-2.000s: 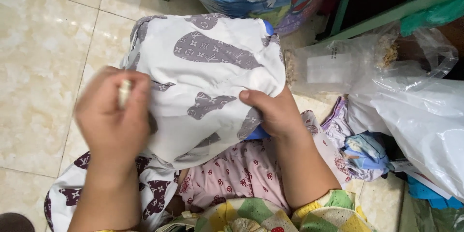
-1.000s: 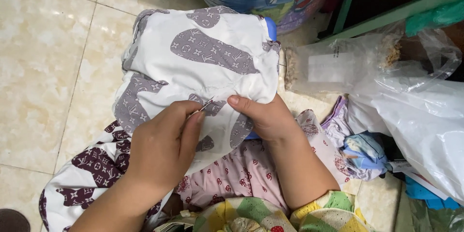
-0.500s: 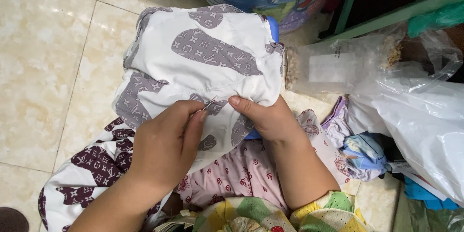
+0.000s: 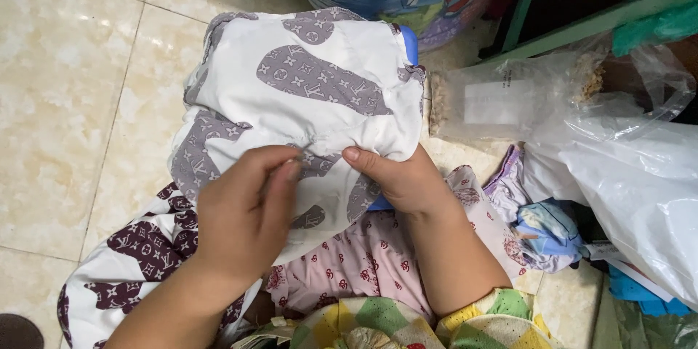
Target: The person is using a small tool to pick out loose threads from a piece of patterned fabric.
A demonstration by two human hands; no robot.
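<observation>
A white cotton cloth with grey patterned shapes (image 4: 313, 94) is held up over the beige tiled floor (image 4: 65, 87), above the lap. The left hand (image 4: 243, 218) is pinched together at a fold of this cloth; what is between its fingertips cannot be told. The right hand (image 4: 396, 178) is closed on the cloth's lower edge, thumb on top. Under the arms a pink printed garment (image 4: 363, 262) is seen. At the right side, clear plastic bags (image 4: 582, 123) and small crumpled clothes (image 4: 545, 229) are lying close beside the right arm.
</observation>
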